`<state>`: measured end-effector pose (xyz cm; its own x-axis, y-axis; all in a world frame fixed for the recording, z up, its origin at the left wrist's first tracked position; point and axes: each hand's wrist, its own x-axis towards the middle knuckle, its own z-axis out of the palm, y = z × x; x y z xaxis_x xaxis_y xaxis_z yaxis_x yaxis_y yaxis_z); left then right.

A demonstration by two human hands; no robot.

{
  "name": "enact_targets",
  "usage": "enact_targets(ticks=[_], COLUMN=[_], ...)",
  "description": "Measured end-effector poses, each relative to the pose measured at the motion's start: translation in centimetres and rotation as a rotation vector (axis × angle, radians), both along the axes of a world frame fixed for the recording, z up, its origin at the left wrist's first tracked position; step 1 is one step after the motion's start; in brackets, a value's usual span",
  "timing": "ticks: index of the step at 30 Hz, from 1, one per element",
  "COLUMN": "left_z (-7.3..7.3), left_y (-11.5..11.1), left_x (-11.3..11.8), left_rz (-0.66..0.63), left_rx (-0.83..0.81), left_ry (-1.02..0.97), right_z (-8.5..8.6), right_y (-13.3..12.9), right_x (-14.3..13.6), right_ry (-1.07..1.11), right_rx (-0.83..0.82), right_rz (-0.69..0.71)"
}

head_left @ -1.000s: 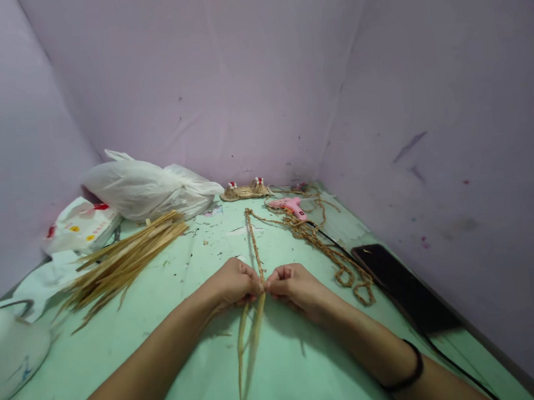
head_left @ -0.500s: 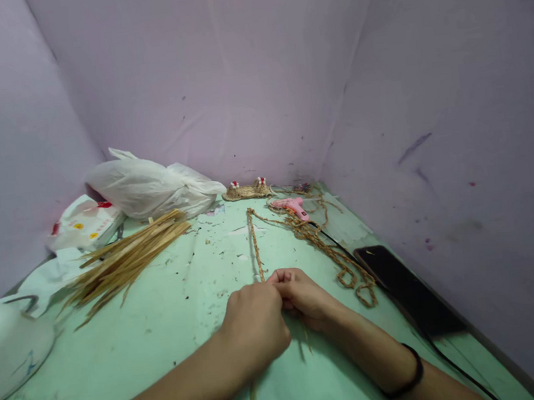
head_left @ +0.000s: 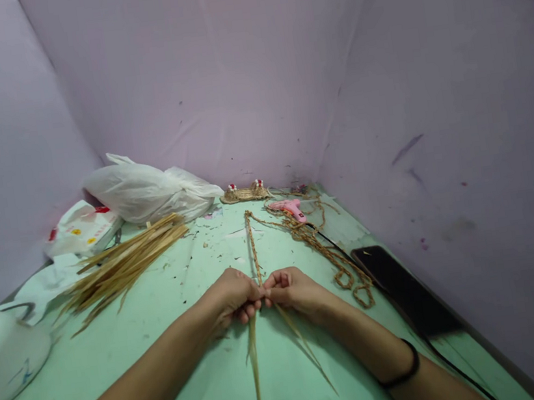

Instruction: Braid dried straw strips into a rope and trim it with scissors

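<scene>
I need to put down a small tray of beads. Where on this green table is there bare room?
Bare patches: between the loose straw bundle and the braided cord, and near the left forearm beside the white pot. Crowded: the right edge, with coiled braid, pink glue gun and black phone.

Braid: a thin tan plaited straw cord (head_left: 253,241) stretched straight along the green table, its near end pinched at the fingertips.
Loose strands: flat pale straw strips (head_left: 255,365) fanning from the pinch, one straight, one angled right.
</scene>
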<state>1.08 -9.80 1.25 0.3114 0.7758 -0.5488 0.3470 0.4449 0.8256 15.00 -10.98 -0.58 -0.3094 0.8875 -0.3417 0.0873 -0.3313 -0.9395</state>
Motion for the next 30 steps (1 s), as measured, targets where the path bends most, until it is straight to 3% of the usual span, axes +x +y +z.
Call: enact_targets(ticks=[5, 9, 11, 14, 15, 18, 22, 24, 27, 30], left_z=[-0.4, -1.1, -1.2, -1.0, -0.9, -1.0, -1.2, -1.0, -0.5, -0.3], left_y=[0.2, 0.1, 0.0, 0.2, 0.2, 0.6, 0.7, 0.5, 0.2, 0.1], left_x=[0.1, 0.3, 0.3, 0.2, 0.2, -0.1, -0.3, -0.3, -0.3, -0.3], left_rz=[-0.041, -0.046, -0.062, -0.090, -0.101, -0.124, -0.131, -0.124, -0.109, -0.102], left_rx=[0.080, 0.187, 0.178, 0.152, 0.140, 0.120, 0.135, 0.133, 0.129, 0.128], left_ry=[0.152, 0.214, 0.191, 0.164, 0.155, 0.133, 0.125, 0.121, 0.106, 0.119], right_z=[-1.0, 0.6, 1.7, 2.7, 2.7, 2.2, 1.2, 1.4, 3.6, 7.6], right_y=[-0.3, -0.6, 0.1, 2.0, 2.8, 4.8, 6.3, 6.8, 7.4, 8.5], right_x=[-0.3, 1.1, 2.9, 6.1, 7.0, 8.3, 7.9, 7.7, 8.1, 9.0], right_ry=[-0.339, -0.682, -0.831, -1.130, -1.211, -1.343, -1.415, -1.425, -1.439, -1.476], right_rx=[0.355, 0.644, 0.648, 0.625, 0.565, 0.456, 0.443, 0.455, 0.499, 0.563], right_rz=[0.026, 0.067, -0.033, -0.413, -0.448, -0.362, -0.222, -0.189, -0.172, -0.194])
